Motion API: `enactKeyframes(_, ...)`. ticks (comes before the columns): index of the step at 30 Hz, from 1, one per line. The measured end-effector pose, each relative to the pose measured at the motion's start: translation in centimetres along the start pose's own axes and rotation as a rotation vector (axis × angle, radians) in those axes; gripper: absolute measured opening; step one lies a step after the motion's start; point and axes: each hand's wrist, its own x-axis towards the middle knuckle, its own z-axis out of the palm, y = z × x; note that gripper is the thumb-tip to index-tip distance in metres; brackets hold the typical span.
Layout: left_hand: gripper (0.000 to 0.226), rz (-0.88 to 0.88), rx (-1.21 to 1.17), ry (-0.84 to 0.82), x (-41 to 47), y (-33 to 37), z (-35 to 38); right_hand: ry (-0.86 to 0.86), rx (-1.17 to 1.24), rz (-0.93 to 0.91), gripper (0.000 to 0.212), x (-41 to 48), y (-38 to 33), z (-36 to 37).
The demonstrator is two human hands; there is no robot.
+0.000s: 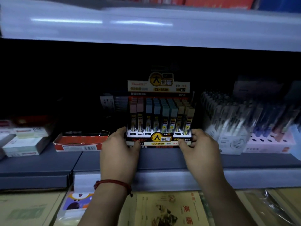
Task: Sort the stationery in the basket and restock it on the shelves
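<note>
My left grip [119, 144] and right grip [200, 144] each clasp a front corner of the box of pencil leads [160, 121], thumbs on its front face. The box looks to rest on the shelf [162, 160], between a red tray [81, 141] and packs of pens [231, 121]. I judge this item nearly placed. The basket is out of view, so I cannot tell what remains.

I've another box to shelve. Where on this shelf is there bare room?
Bare shelf runs along the front edge, before the red tray and the notepads. Around the lead box, gripped by left hand and right hand, it is crowded: tray on one side, pen boxes on the other.
</note>
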Motion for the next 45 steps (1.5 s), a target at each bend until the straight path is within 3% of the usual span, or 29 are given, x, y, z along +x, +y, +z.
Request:
enactKeyframes(5, 0.067, 0.027, -0.024, -0.027, -0.4, 0.1, -0.5, -0.034, -0.022, 0.0, 0.059, -0.4, -0.2, -0.2)
enactKeyframes(9, 0.081, 0.145, -0.013, -0.11, -0.6, 0.6, -1.4, -0.06, 0.014, 0.005, 0.06, -0.6, -0.1, -0.8)
enactKeyframes(15, 0.059, 0.254, 0.228, -0.157, 0.7, 2.6, -2.8, -0.061, 0.024, -0.001, 0.061, -0.6, -0.4, -0.8)
enactKeyframes(19, 0.059, 0.23, 0.324, -0.227, 1.4, 2.8, -3.0, -0.069, -0.016, 0.007, 0.059, -0.4, -0.4, -0.6)
enactKeyframes(27, 0.061, 0.2, 0.337, -0.171, 1.6, 2.6, -2.4, -0.039, -0.189, 0.011, 0.055, -1.2, -1.5, 0.2)
enactKeyframes(38, 0.076, 0.321, 0.211, -0.179, 0.3, 1.2, -2.7, -0.151, -0.116, 0.003, 0.061, -1.2, -1.5, -1.2)
enactKeyframes(45, 0.059, 0.451, 0.181, -0.189, -3.4, 1.4, -4.6, -0.225, -0.143, -0.085, 0.056, -4.4, -2.5, -4.3)
